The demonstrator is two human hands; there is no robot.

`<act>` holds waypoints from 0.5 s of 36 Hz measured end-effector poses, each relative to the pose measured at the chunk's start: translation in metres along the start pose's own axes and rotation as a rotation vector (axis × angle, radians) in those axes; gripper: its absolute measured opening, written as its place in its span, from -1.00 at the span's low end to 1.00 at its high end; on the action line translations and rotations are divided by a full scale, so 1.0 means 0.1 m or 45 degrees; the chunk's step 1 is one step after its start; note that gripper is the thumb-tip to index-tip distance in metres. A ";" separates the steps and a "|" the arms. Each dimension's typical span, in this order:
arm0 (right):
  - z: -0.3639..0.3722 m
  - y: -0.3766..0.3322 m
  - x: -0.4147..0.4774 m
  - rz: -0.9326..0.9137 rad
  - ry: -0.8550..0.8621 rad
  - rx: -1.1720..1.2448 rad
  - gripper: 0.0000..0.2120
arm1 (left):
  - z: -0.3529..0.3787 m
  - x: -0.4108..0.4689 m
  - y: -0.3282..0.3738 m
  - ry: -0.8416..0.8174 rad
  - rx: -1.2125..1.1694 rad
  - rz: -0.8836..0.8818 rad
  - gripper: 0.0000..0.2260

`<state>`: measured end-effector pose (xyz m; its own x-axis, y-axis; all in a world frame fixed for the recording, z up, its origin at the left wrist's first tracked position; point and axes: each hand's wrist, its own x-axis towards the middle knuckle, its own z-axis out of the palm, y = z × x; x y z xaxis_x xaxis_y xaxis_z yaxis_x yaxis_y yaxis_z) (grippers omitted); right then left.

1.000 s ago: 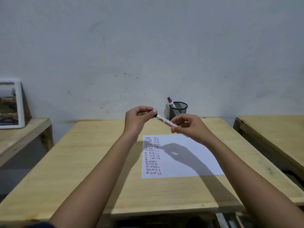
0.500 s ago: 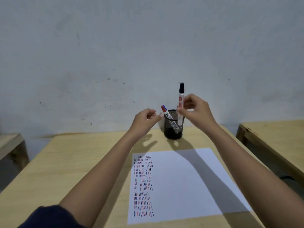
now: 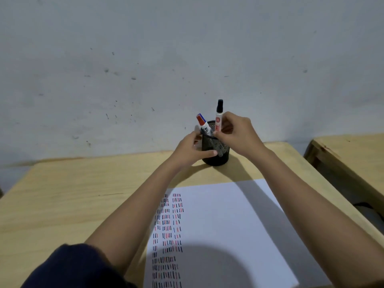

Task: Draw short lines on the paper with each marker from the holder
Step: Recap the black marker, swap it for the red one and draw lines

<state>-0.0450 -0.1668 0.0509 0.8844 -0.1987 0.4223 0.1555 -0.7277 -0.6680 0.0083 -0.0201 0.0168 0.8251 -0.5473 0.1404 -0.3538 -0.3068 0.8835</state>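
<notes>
A black mesh holder [image 3: 218, 156] stands at the far edge of the wooden desk [image 3: 72, 194]. My right hand [image 3: 236, 135] grips a white marker with a black cap [image 3: 219, 116], upright, its lower end inside the holder. A second marker with a red and blue cap [image 3: 202, 122] leans out of the holder to the left. My left hand [image 3: 192, 151] wraps the holder's left side, thumb across its front. The white paper [image 3: 224, 229] lies nearer me, with columns of short black, red and blue lines down its left part.
A grey wall [image 3: 187, 59] rises right behind the desk. Another wooden desk [image 3: 353, 154] stands to the right across a narrow gap. My dark sleeve [image 3: 72, 269] shows at the bottom left.
My right hand has lowered the black-capped marker into the holder. My left hand moved right and took hold of the holder. The view has come closer and tilted down.
</notes>
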 end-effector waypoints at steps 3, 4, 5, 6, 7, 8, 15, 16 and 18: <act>0.02 -0.02 0.06 -0.040 -0.051 -0.051 -0.90 | -0.02 0.05 0.02 0.019 -0.037 0.034 -0.56; 0.02 -0.02 0.06 -0.055 -0.077 -0.075 -0.90 | -0.03 0.06 0.02 0.021 -0.052 0.040 -0.55; 0.03 -0.03 0.06 -0.068 -0.095 -0.100 -0.88 | -0.03 0.07 0.02 0.024 -0.067 0.045 -0.54; 0.04 -0.04 0.05 -0.070 -0.103 -0.122 -0.87 | -0.03 0.07 0.00 0.028 -0.079 0.044 -0.54; 0.05 -0.05 0.04 -0.066 -0.106 -0.139 -0.85 | -0.03 0.07 -0.01 0.029 -0.089 0.042 -0.54; 0.06 -0.06 0.03 -0.067 -0.107 -0.159 -0.84 | -0.02 0.07 -0.02 0.031 -0.100 0.034 -0.54; 0.09 -0.07 0.01 -0.050 -0.103 -0.059 -0.76 | 0.04 0.07 -0.07 0.064 -0.217 0.003 -0.59; 0.09 -0.07 0.01 -0.030 -0.078 0.011 -0.77 | 0.04 0.07 -0.08 0.069 -0.233 0.004 -0.58; 0.09 -0.07 0.01 0.017 -0.011 0.141 -0.76 | 0.06 0.06 -0.11 0.067 -0.255 0.003 -0.57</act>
<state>-0.0408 -0.1560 0.0504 0.8904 -0.2023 0.4078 0.1906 -0.6479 -0.7375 0.0144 -0.0243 0.0058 0.8480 -0.5049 0.1613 -0.2656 -0.1415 0.9536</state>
